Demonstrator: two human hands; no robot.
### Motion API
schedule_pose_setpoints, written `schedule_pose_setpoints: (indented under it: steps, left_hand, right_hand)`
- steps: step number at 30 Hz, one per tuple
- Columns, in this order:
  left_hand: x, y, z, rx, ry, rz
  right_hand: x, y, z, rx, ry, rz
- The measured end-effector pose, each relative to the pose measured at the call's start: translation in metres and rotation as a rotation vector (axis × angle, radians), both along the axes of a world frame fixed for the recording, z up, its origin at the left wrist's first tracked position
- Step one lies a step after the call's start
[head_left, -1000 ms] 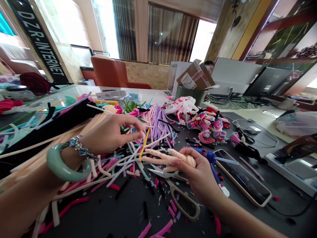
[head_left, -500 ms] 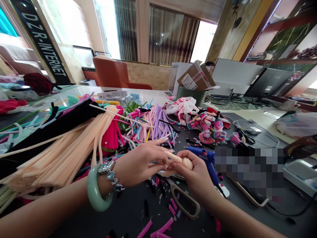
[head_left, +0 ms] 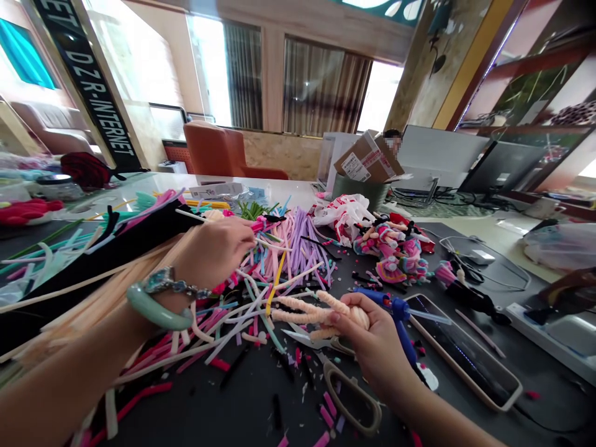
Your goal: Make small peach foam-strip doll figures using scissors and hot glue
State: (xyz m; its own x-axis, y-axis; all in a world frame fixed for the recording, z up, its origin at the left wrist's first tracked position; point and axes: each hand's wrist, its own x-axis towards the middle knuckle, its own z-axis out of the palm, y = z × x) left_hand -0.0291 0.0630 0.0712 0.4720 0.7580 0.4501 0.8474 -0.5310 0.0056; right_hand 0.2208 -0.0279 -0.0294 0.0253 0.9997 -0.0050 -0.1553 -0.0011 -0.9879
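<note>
My right hand [head_left: 379, 335] pinches a twisted peach pipe-cleaner piece [head_left: 302, 310], a coiled lump with several fuzzy prongs pointing left. My left hand [head_left: 216, 245], with a jade bangle and jewelled bracelet at its wrist, is above the pile at left. Its fingers are bent together beside a pale pipe cleaner [head_left: 267, 239]; what they hold, if anything, is hidden. Under that forearm lies a thick bundle of peach pipe cleaners [head_left: 112, 279]. Scissors [head_left: 351, 397] lie just below my right hand, and a blue glue gun [head_left: 403, 323] is behind it.
Lilac pipe cleaners [head_left: 302, 239] lie mid-table, with small fuzzy dolls [head_left: 395, 248] and a plastic bag [head_left: 344, 214] beyond. A phone [head_left: 465, 354] and a white power strip [head_left: 549, 341] are at right. Cut scraps [head_left: 326, 406] litter the dark tabletop. A person's head shows behind a cardboard box [head_left: 367, 158].
My left hand has left the peach piece and moved left and up to the pile. My right hand keeps hold, and the piece's prongs now show. The view has tipped slightly upward.
</note>
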Motion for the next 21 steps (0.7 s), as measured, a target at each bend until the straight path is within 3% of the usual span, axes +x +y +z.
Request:
schedule_pose_setpoints:
  steps: [1, 5, 9, 13, 16, 17, 19, 21]
  left_hand:
    - [-0.008, 0.004, 0.003, 0.005, 0.076, 0.097]
    - [-0.039, 0.011, 0.012, -0.022, 0.13, 0.278]
    - [-0.051, 0.01, 0.018, -0.173, 0.183, 0.339]
    - [-0.044, -0.002, 0.03, -0.404, 0.238, 0.149]
    - [-0.04, -0.019, 0.041, -0.792, 0.182, -0.242]
    - [-0.04, -0.025, 0.044, -0.835, 0.118, -0.278]
    - [-0.04, -0.036, 0.048, -0.776, 0.033, -0.341]
    - [-0.035, -0.042, 0.049, -0.618, 0.009, -0.318]
  right_hand:
    - [0.0, 0.0, 0.0, 0.001, 0.009, 0.0]
    - [-0.002, 0.002, 0.001, -0.009, 0.038, 0.0]
    - [-0.004, 0.003, 0.001, -0.028, 0.057, -0.001]
    - [-0.003, 0.002, -0.002, -0.032, 0.066, -0.023]
    - [-0.001, 0.002, -0.003, -0.025, 0.077, -0.035]
    - [-0.001, 0.002, -0.003, -0.023, 0.084, -0.033]
    - [-0.002, 0.001, -0.003, -0.024, 0.096, -0.019]
    - [-0.003, 0.0, -0.002, -0.029, 0.103, 0.002]
